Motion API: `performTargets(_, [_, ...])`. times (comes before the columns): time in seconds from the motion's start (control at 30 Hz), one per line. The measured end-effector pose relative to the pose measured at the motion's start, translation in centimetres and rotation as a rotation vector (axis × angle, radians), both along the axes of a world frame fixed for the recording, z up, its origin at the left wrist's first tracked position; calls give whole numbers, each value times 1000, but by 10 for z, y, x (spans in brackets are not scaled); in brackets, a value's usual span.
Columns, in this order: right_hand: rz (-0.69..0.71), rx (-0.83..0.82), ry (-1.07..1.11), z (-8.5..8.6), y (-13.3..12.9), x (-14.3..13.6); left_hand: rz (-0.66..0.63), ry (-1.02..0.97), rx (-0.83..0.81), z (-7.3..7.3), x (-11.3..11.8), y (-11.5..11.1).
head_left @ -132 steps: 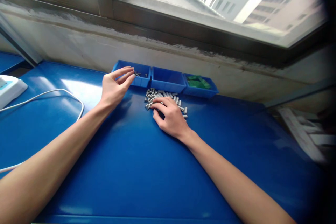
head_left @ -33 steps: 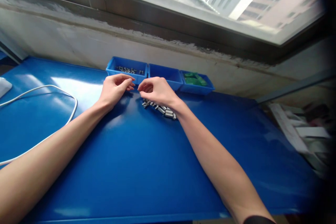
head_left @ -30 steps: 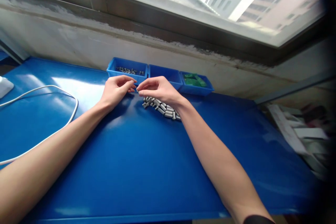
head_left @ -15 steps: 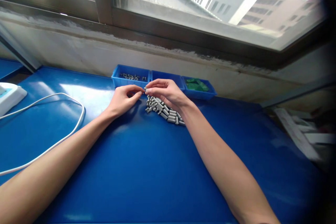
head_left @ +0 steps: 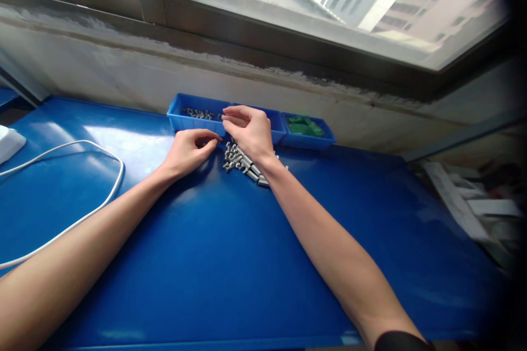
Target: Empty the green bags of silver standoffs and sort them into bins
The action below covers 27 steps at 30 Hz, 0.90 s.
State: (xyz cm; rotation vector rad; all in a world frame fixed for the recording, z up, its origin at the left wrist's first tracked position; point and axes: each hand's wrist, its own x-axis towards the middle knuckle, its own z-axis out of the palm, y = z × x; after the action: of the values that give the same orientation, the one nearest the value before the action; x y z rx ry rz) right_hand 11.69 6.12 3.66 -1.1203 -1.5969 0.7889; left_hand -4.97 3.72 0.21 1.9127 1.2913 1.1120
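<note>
My left hand [head_left: 191, 152] hovers low over the table, left of a pile of grey metal pieces [head_left: 247, 167]. Its thumb and forefinger are pinched together, and I cannot make out what is between them. Over the pile and the front wall of the left blue bin [head_left: 193, 123] reaches my right hand [head_left: 250, 132]. Its bent fingers and thumb are drawn close at the bin's right end; anything in them is too small to make out. Small metal screws [head_left: 200, 114] lie in that bin. The pile mixes hex-shaped rods with smaller screw-like parts, partly covered by my right hand.
Joined to the left bin are a middle blue bin [head_left: 276, 123], mostly behind my right hand, and a right bin [head_left: 313, 142] with green pieces [head_left: 305, 125]. A white cable [head_left: 117, 175] curves over the blue table [head_left: 214, 263] at left. Behind runs a wall below a window.
My right hand has moved up and away from my left fingertips, toward the left bin. My left hand stays nearly in place, still pinched. The whole view has shifted slightly.
</note>
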Motion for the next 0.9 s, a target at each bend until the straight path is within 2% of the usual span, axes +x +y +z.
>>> performTargets(0.13, [22,14,-190,11,-5,7,18,36,-2,0,0,0])
performTargets(0.33, [121,113,-915,24,-12,22,35,45,24,-2,-1,1])
performTargets(0.47, [142,115,-1197,27,-17,22,71,19,23,0,-1,1])
performTargets(0.67, [143,71,-1293,27,-21,12,52,12,11,-1,0,1])
performTargets(0.9, [173,103,-1169,19,-17,12,32,20,12,-1,-1,2])
